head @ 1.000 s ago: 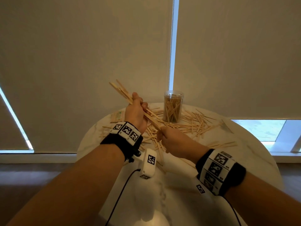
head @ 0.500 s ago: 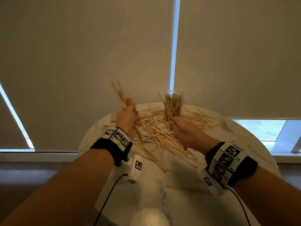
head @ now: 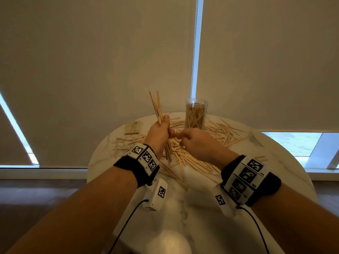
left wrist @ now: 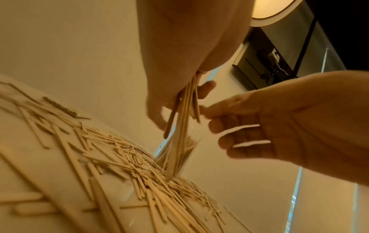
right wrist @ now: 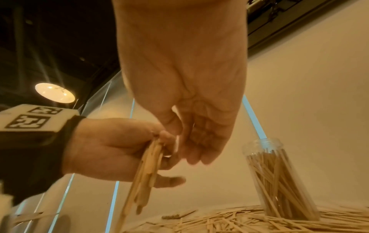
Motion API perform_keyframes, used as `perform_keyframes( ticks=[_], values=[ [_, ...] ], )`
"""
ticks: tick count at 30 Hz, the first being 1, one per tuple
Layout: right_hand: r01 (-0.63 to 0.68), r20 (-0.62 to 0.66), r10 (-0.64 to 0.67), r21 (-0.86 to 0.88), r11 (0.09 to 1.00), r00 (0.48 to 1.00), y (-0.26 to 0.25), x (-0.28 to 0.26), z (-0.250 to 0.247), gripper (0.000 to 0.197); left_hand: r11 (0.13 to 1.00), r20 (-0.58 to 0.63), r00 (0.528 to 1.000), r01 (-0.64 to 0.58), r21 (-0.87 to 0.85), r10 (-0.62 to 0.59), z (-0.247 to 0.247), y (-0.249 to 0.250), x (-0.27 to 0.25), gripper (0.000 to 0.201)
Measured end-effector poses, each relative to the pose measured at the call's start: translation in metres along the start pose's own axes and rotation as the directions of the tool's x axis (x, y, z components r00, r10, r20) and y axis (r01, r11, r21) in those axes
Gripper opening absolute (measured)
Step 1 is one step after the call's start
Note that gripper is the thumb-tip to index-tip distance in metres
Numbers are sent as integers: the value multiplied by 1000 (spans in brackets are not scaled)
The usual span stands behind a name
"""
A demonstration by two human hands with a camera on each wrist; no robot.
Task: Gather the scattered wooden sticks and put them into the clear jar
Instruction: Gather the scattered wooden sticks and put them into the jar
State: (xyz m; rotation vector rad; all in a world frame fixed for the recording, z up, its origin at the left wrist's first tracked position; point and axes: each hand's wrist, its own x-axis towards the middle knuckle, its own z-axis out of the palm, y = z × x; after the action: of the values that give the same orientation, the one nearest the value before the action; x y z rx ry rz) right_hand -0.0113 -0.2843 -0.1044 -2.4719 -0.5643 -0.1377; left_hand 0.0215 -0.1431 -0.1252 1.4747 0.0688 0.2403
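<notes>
My left hand (head: 165, 130) grips a bundle of wooden sticks (head: 156, 107) upright above the table, its lower ends just over the pile. The bundle (right wrist: 143, 173) also shows in the right wrist view, held in my left hand (right wrist: 119, 149). My right hand (head: 185, 138) reaches across and touches the left hand's fingers; its fingers (right wrist: 199, 146) hang relaxed and hold nothing. The clear jar (head: 196, 116) stands upright behind both hands, partly filled with sticks. Many scattered sticks (head: 222, 134) lie around the jar and under my hands.
The round white marble table (head: 201, 208) has bare surface near me. A wrapped packet of sticks (head: 133, 127) lies at the back left. Window blinds hang close behind the table. Cables run from both wrist cameras.
My left hand has turned its bundle from slanted to nearly upright. My right hand moved left from in front of the jar to the left hand, and the sticks it held are gone from it.
</notes>
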Motion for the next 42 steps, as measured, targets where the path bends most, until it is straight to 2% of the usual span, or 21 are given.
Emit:
perform_keyframes(
  ticks=[3, 6, 8, 10, 11, 12, 14, 16, 18, 20, 22, 23, 24, 26, 28, 29, 30, 34, 36, 39, 42],
  values=[
    [42, -298, 37, 255, 966, 954, 3, 5, -8, 29, 994, 131, 991, -41, 97, 28, -2, -2, -12, 40],
    [117, -389, 89, 475, 872, 917, -1, 14, -22, 46, 959, 256, 966, -103, 264, 33, 3, 0, -27, 36],
    [169, -486, 77, 443, 880, 871, -5, 20, -35, 49, 926, 361, 933, -140, 352, 5, 9, 3, -36, 32],
    [162, -569, 39, 298, 941, 821, -9, 23, -49, 43, 877, 454, 891, -222, 426, 5, 17, 4, -43, 34],
    [119, -552, 31, 234, 965, 833, -12, 24, -54, 39, 860, 474, 880, -257, 442, 20, 22, 5, -44, 35],
    [70, -477, 31, 194, 979, 878, -13, 25, -56, 38, 855, 473, 880, -274, 441, 37, 27, 7, -45, 33],
    [0, -235, 24, 104, 995, 972, -15, 24, -53, 42, 865, 440, 896, -267, 424, 61, 35, 11, -42, 22],
    [-6, -116, 11, 43, 999, 993, -15, 23, -45, 43, 852, 424, 905, -251, 460, 37, 38, 13, -35, 11],
    [42, -167, -15, 158, 986, 986, -13, 22, -42, 43, 870, 436, 900, -220, 441, 7, 37, 12, -32, 16],
    [88, -283, 9, 326, 941, 959, -11, 21, -41, 43, 931, 425, 904, -187, 314, 38, 34, 14, -32, 26],
    [94, -335, 84, 483, 871, 939, -6, 19, -40, 41, 977, 340, 935, -155, 144, 99, 30, 21, -31, 37],
    [73, -300, 108, 533, 843, 948, -1, 18, -37, 40, 991, 275, 955, -124, 41, 108, 28, 26, -29, 43],
    [27, -217, 114, 559, 829, 969, 4, 15, -34, 40, 994, 211, 973, -86, -62, 97, 25, 31, -26, 49],
    [-113, 80, 85, 485, 867, 993, 14, 7, -22, 52, 968, 112, 992, -23, -249, 52, 19, 42, -18, 60],
    [-214, 385, 70, 344, 914, 920, 15, -4, -6, 63, 904, 78, 997, 11, -427, 25, 15, 48, -15, 68],
    [-243, 463, 62, 342, 908, 884, 13, -8, 2, 60, 874, 80, 997, 26, -485, 14, 15, 49, -15, 71],
    [-265, 478, 51, 392, 881, 877, 12, -10, 9, 54, 855, 88, 996, 42, -516, 5, 15, 49, -15, 73],
    [-253, 332, 49, 609, 752, 942, 7, -7, 22, 22, 834, 120, 993, 76, -546, -12, 22, 50, -19, 70],
    [-254, 289, 72, 668, 699, 955, 5, -7, 21, 20, 836, 128, 992, 76, -543, -7, 23, 52, -19, 67],
    [-154, 148, 79, 607, 779, 986, 1, -8, 15, 39, 828, 138, 990, 81, -554, -4, 27, 53, -21, 62],
    [-1, 7, -2, 376, 927, 1000, 1, -6, 13, 21, 825, 155, 988, 95, -558, -9, 30, 51, -23, 56]
  ],
)
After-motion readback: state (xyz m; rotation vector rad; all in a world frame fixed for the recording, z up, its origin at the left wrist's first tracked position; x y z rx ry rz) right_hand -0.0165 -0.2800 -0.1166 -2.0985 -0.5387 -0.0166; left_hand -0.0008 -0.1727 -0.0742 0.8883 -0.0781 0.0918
